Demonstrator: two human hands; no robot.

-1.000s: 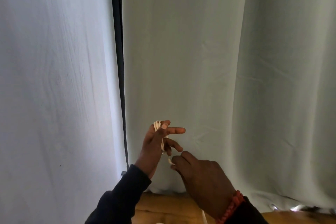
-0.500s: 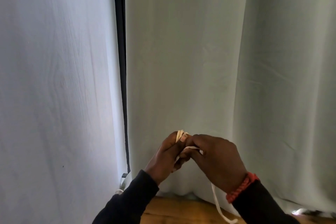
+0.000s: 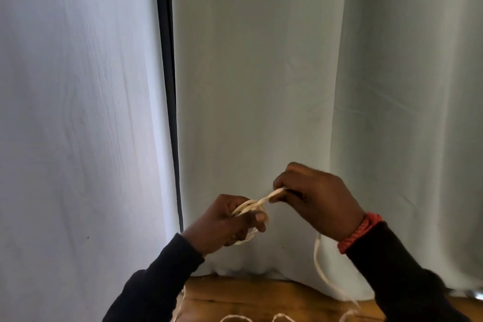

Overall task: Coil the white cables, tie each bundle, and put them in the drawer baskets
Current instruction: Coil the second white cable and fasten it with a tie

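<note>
A small coil of white cable (image 3: 247, 209) is wrapped around the fingers of my left hand (image 3: 224, 222), which grips it in front of the curtain. My right hand (image 3: 316, 198) pinches a strand of the same cable and holds it taut, up and to the right of the coil. The loose end of the cable (image 3: 322, 272) hangs down below my right wrist and trails onto the wooden surface (image 3: 251, 298). No drawer or basket shows in the view.
Pale curtains (image 3: 261, 86) hang close in front and fill most of the view. A dark vertical frame (image 3: 167, 86) shows in the gap between them. More loops of white cable lie along the bottom edge.
My right hand has risen from under the left and come away to the right, drawing a strand out of the coil. My left hand has closed around the coil and dropped a little.
</note>
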